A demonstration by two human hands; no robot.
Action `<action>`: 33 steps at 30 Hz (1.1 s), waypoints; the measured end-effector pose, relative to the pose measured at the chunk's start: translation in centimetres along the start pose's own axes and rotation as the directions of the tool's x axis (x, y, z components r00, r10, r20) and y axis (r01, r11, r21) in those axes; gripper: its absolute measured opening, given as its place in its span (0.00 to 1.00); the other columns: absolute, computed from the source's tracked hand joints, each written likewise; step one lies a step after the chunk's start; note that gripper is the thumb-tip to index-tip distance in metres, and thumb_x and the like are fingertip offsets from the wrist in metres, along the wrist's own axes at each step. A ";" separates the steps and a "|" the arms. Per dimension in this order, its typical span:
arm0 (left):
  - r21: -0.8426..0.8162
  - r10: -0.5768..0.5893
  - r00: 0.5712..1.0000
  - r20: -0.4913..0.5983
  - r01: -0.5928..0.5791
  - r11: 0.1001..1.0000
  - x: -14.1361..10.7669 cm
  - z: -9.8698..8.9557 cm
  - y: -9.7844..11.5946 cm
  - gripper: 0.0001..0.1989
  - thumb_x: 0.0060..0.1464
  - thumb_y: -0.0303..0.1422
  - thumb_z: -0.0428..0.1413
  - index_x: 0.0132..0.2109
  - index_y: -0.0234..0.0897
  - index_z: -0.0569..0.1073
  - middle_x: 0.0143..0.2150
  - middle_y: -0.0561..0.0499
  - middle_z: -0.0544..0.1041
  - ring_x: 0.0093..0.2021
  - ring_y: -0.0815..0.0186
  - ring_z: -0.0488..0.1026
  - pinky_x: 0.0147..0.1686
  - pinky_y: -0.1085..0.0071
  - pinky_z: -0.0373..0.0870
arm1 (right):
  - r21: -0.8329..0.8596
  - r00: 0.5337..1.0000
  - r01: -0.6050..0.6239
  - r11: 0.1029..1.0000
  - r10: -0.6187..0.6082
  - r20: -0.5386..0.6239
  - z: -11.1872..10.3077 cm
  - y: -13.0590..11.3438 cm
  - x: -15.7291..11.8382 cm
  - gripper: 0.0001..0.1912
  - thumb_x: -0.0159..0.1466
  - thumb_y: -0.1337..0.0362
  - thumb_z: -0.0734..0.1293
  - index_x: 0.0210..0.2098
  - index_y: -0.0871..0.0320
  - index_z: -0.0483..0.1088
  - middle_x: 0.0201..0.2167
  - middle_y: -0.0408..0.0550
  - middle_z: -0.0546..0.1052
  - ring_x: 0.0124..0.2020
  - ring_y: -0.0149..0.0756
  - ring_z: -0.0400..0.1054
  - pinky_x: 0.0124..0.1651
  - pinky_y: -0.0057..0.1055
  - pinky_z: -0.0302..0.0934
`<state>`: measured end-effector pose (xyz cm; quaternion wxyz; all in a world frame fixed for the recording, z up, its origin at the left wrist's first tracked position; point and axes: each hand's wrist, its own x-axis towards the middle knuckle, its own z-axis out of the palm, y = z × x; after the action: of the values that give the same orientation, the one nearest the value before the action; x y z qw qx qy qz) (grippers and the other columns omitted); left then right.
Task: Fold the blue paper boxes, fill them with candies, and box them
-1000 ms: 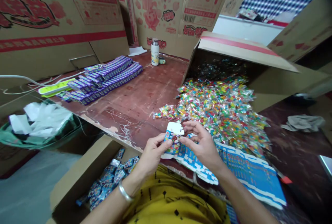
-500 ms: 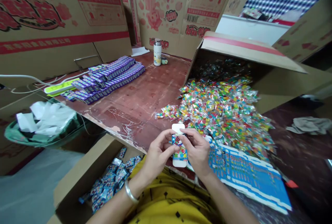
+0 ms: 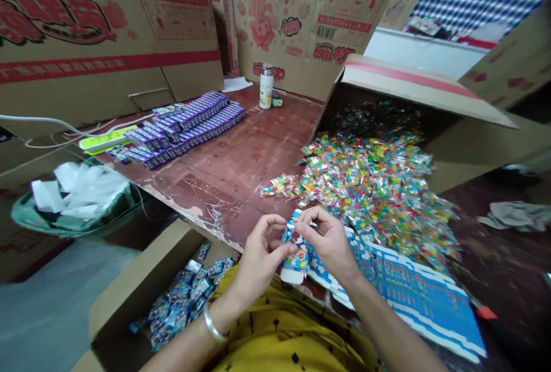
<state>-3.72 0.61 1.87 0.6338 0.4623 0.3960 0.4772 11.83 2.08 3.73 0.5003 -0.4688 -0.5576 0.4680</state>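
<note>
A small blue printed candy box (image 3: pixel 296 254) is held upright between both hands above my lap, its white bottom flap hanging out. My left hand (image 3: pixel 264 251) grips the box by its left side, thumb across the front. My right hand (image 3: pixel 329 240) pinches near the top of the box on its right. To the right of the hands lies a fanned row of flat blue cartons (image 3: pixel 413 286). Behind it is a heap of clear candy packets (image 3: pixel 365 182) with coloured sweets, spilling out of a tipped cardboard box (image 3: pixel 413 78).
Below left, an open carton (image 3: pixel 138 271) holds many small filled boxes (image 3: pixel 181 300). Rows of purple boxes (image 3: pixel 189 128) stand at the back left beside a yellow-green power strip (image 3: pixel 107 139). A flask (image 3: pixel 266 89) stands at the back; a green bag (image 3: pixel 26 220) holds white paper.
The white top flap that stood up from the box no longer shows; a blue printed edge is at the top. My right hand has shifted slightly upward, and the view has moved a little.
</note>
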 end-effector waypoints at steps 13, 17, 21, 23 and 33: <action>0.106 0.015 0.997 0.081 -0.024 0.994 -0.6 -0.9 1.1 0.23 0.52 0.28 0.59 0.55 0.43 0.67 0.45 0.50 0.75 0.38 0.67 0.74 0.36 0.74 0.73 | -0.233 0.988 0.099 0.967 -0.067 0.142 -0.9 -1.4 0.1 0.10 0.64 0.61 0.65 0.28 0.57 0.69 0.29 0.44 0.71 0.32 0.33 0.65 0.36 0.31 0.59; 0.082 -0.033 0.996 0.089 0.025 0.996 -0.7 -1.1 0.8 0.17 0.52 0.30 0.60 0.50 0.39 0.70 0.40 0.51 0.76 0.33 0.70 0.73 0.33 0.76 0.71 | -0.377 0.951 0.297 0.878 -0.237 0.197 -0.5 -1.2 -1.4 0.02 0.64 0.64 0.66 0.36 0.54 0.71 0.36 0.47 0.74 0.40 0.38 0.68 0.44 0.35 0.61; 0.086 -0.036 0.999 0.034 0.033 0.996 -0.1 -2.3 0.5 0.12 0.51 0.31 0.61 0.41 0.37 0.68 0.36 0.53 0.74 0.32 0.70 0.72 0.32 0.76 0.70 | -0.478 0.979 0.189 0.858 -0.129 0.156 -3.2 -0.1 -0.9 0.07 0.65 0.62 0.64 0.43 0.54 0.70 0.39 0.48 0.75 0.40 0.38 0.70 0.39 0.32 0.65; 0.126 -0.025 0.999 -0.034 0.029 0.992 0.4 -3.4 0.6 0.13 0.49 0.33 0.62 0.36 0.37 0.65 0.32 0.55 0.72 0.32 0.71 0.71 0.32 0.77 0.70 | -0.588 0.996 0.049 0.808 -0.084 -0.032 -5.7 0.8 0.2 0.08 0.66 0.61 0.62 0.43 0.55 0.69 0.35 0.48 0.76 0.35 0.38 0.71 0.34 0.31 0.65; -0.092 -0.203 0.978 -0.040 0.199 0.976 1.4 -4.7 0.1 0.25 0.51 0.34 0.60 0.55 0.40 0.62 0.43 0.49 0.71 0.34 0.65 0.76 0.39 0.61 0.76 | -0.894 0.913 0.404 0.193 -0.024 0.407 -9.5 5.2 5.0 0.12 0.62 0.68 0.66 0.45 0.52 0.72 0.44 0.48 0.77 0.47 0.43 0.67 0.51 0.40 0.61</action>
<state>-7.86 2.96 0.66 0.6887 0.3797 0.4348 0.4388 21.31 8.22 -0.20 0.0690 -0.5141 -0.8549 0.0100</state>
